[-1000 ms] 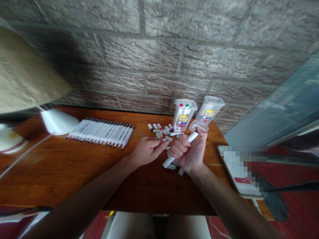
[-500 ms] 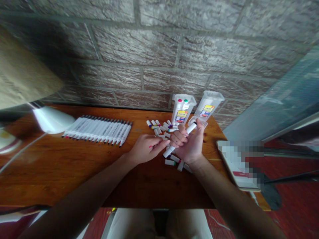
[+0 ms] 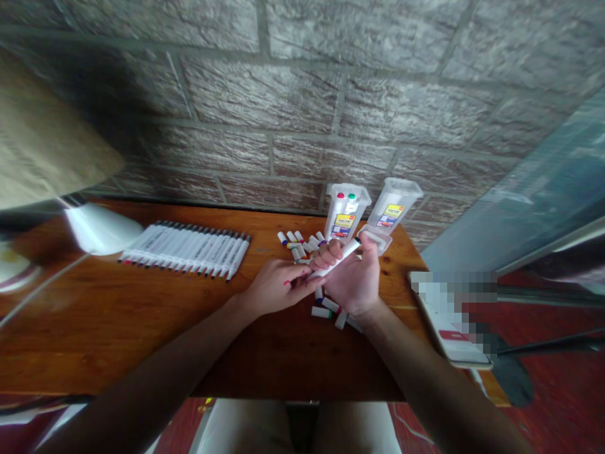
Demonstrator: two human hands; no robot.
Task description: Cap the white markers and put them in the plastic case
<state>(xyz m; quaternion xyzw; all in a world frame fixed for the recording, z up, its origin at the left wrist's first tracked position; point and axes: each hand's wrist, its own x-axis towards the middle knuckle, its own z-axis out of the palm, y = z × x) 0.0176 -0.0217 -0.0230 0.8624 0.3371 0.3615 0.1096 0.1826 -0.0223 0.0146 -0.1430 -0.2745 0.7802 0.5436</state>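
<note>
A white marker [image 3: 344, 257] with a dark upper end is held slantwise above the table. My right hand [image 3: 358, 280] has its palm turned up, with its fingers closed round the marker and the thumb by the dark end. My left hand [image 3: 278, 287], with red marks near the thumb, pinches the marker's lower end; the very tip is hidden by its fingers. Loose white marker caps [image 3: 321, 312] with coloured ends lie beneath and behind both hands. Farther left, a row of white markers [image 3: 189, 249] lies side by side.
Behind the hands stand a clear case [image 3: 347, 217] holding red- and green-ended markers, and a second clear case [image 3: 393, 205]. A lamp [image 3: 92, 230] with its cord is at left. A phone or tablet [image 3: 456, 331], partly pixelated, lies on the table's right edge. A brick wall [image 3: 302, 151] rises behind.
My left hand has moved right and closed on the marker's lower end. The marker has shifted up a little and turned slightly flatter. My right fingers have slid left along it.
</note>
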